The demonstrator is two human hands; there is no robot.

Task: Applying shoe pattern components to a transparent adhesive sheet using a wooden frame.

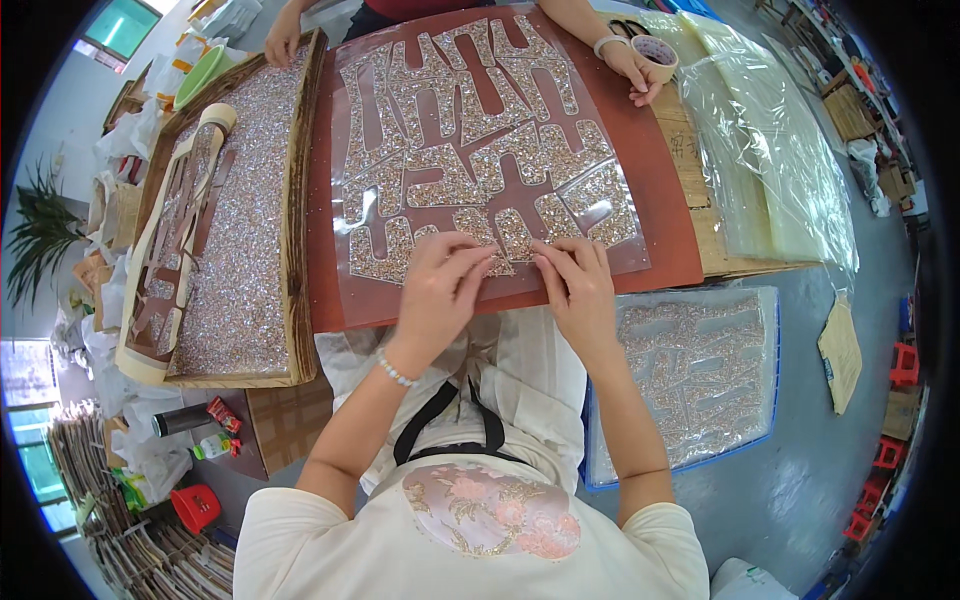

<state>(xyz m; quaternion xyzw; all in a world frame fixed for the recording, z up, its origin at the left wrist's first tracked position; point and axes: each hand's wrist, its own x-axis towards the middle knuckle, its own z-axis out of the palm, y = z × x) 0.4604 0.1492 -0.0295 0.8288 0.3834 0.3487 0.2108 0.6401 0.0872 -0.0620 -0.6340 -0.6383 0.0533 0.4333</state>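
Note:
A clear plastic sheet lies on a reddish-brown board, covered with glittering rhinestone panels that leave smooth cut-out shapes between them. At its near edge my left hand has thumb and fingers pinched together over a narrow strip of the pattern. My right hand pinches the same area from the other side, fingertips close to the left ones. Whatever lies between the fingertips is too small to make out. A beaded bracelet circles my left wrist.
Left of the board stands a wooden tray of loose rhinestones, with a curved cut-out frame in it. Across the board are another person's hands, near a tape roll. Plastic sheets lie right; a blue tray sits lower.

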